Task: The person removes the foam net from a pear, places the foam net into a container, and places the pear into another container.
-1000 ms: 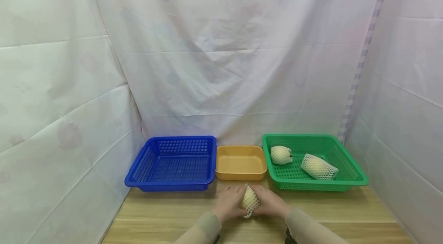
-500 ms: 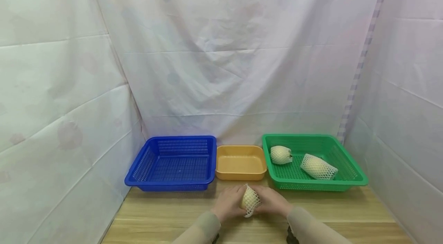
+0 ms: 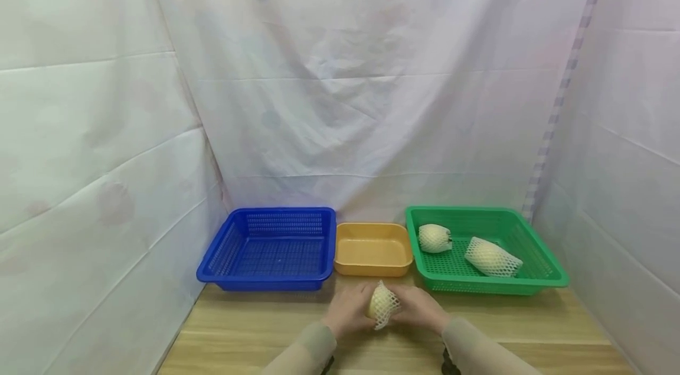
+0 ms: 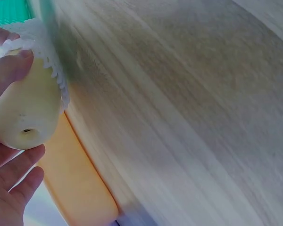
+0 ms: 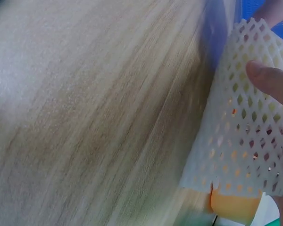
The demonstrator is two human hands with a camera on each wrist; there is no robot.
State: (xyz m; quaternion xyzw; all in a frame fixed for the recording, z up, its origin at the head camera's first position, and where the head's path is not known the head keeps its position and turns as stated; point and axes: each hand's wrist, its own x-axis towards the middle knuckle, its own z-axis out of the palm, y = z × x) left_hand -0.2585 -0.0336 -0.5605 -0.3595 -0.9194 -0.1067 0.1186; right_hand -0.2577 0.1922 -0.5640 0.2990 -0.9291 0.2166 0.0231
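Note:
Over the wooden table, both hands hold a pale yellow pear (image 4: 35, 101) partly covered by a white foam net sleeve (image 5: 247, 127). My left hand (image 3: 347, 309) grips the pear, its thumb pressed on the skin near the sleeve's edge. The pear's bare end, with a small dark hollow, sticks out of the sleeve in the left wrist view. On the other side, my right hand (image 3: 421, 307) grips the sleeve, the thumb lying on the mesh. Some of its fingers are hidden behind the sleeve, which hangs loose beyond the fruit in the right wrist view.
A blue basket (image 3: 212, 277) stands at the back left, and a small orange tray (image 3: 372, 270) in the middle. The green basket (image 3: 536, 280) at the right holds two net-wrapped fruits, one left (image 3: 434, 238) and one right (image 3: 491, 257). White cloth (image 3: 340, 127) hangs behind.
The head view has shifted slightly. Between my hands, the sleeve has turned a little, its lower end swinging slightly left and up. Both hands keep their grip.

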